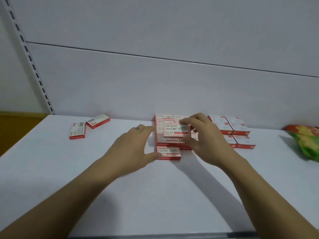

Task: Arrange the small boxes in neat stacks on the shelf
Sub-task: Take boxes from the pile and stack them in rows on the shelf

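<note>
The right hand (205,137) covers the right side of the red-and-white stack (165,140) and the near-left boxes of the neighbouring group (238,130), so neither count can be told. The held box (177,129), pinched in that hand, hides the lids beneath it. The left hand (133,145) is motion-blurred, its thumb over a corner of the front box (170,152). Small print on the lids is unreadable. The green packet (305,140) is cut by the right edge

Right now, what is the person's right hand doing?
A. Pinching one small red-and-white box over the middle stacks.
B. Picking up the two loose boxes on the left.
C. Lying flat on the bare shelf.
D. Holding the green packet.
A: the right hand pinches a small box between thumb and fingers, just above the middle stacks.
</note>
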Demonstrator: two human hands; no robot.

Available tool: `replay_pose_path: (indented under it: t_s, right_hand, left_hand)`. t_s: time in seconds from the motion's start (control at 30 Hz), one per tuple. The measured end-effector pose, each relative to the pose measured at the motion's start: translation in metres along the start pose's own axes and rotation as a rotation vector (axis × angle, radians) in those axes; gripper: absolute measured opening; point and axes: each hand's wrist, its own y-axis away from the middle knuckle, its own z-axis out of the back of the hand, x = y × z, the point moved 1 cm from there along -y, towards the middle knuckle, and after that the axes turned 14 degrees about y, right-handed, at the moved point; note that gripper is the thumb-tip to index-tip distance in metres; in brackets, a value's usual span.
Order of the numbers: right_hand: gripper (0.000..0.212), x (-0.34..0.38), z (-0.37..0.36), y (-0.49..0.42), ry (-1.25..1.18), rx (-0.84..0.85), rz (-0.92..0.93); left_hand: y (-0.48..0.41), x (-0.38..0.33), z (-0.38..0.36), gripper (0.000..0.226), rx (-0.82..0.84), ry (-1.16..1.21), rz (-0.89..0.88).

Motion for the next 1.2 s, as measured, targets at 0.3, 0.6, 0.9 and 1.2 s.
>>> replay_pose_path:
  t_s: [0.3, 0.6, 0.9, 1.2]
  right_hand:
    - [0.048, -0.065, -0.016, 0.027, -0.066, 0.128, -0.063]
    - [0.036, -0.058, -0.036, 0.047, -0.131, 0.092, -0.046]
    - [0.021, -0.054, -0.044, 0.046, -0.069, 0.018, -0.141]
    - [0.022, -0.051, -0.042, 0.046, 0.059, -0.028, -0.096]
  left_hand:
    - [0.003, -0.032, -0.052, 0.069, -0.102, -0.052, 0.196]
    - [0.014, -0.031, -0.064, 0.076, -0.259, 0.026, 0.312]
    - [0.013, -0.033, -0.065, 0.062, -0.229, 0.017, 0.268]
    - [0.012, -0.033, -0.07, 0.039, -0.265, -0.198, 0.207]
